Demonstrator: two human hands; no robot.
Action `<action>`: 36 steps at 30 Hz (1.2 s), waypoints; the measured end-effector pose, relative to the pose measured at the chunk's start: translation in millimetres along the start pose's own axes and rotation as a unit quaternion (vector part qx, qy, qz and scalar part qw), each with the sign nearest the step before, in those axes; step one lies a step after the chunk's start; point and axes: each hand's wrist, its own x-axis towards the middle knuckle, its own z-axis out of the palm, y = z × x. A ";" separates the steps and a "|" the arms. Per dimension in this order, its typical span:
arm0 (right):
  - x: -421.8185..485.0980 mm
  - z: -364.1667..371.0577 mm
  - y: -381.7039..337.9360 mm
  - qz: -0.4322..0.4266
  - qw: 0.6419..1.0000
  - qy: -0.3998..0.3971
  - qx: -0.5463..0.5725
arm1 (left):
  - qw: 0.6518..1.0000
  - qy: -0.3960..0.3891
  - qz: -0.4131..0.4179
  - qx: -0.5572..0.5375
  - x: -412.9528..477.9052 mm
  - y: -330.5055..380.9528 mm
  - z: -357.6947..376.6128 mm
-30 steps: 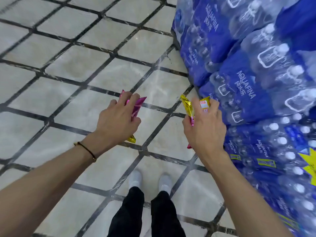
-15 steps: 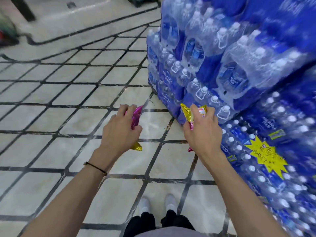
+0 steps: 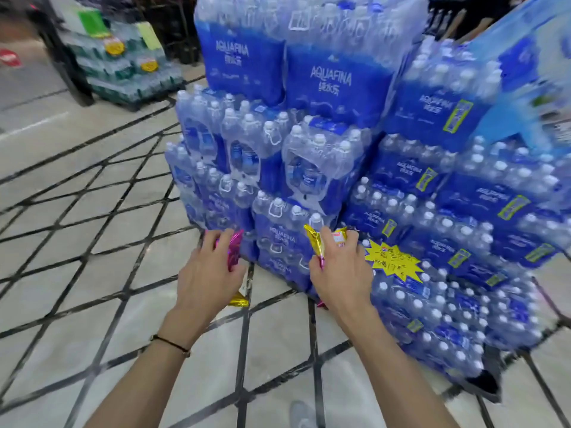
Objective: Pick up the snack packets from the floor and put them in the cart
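Left hand (image 3: pixel 210 282) still gripping pink packet (image 3: pixel 234 248), right hand (image 3: pixel 343 274) gold packet (image 3: pixel 313 239), water packs (image 3: pixel 309 168) now looming

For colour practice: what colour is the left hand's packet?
Pink packet with a gold end; head view.

Pink packet (image 3: pixel 234 249): largely covered by the left hand (image 3: pixel 210 279); only the top edge and a gold lower tip are seen.
Gold packet (image 3: pixel 313 239): middle concealed by the right hand (image 3: pixel 343 273).
Price star (image 3: pixel 392 261): handwriting not legible.
Water packs (image 3: pixel 509 208): blurred at right and cut by the picture's edge.
Shoe (image 3: pixel 298 415): cropped at the bottom edge.
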 end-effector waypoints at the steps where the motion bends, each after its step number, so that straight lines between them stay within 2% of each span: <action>1: -8.3 -4.5 5.3 0.021 1.000 0.006 -0.005 | 1.000 -0.008 0.025 -0.006 -0.3 4.4 1.5; 10: -95.9 -64.9 62.8 0.218 0.972 0.076 -0.051 | 0.971 -0.073 0.226 -0.016 -9.1 92.2 4.5; 17: -200.9 -127.7 140.9 0.356 0.921 0.144 -0.068 | 0.914 -0.098 0.390 -0.049 -66.6 206.8 13.2; 24: -344.5 -175.4 218.5 0.480 0.848 0.199 -0.103 | 0.843 -0.121 0.521 -0.063 -188.8 321.5 22.3; 36: -627.9 -247.3 331.6 0.640 0.720 0.229 -0.139 | 0.734 -0.171 0.646 -0.123 -462.7 482.5 33.4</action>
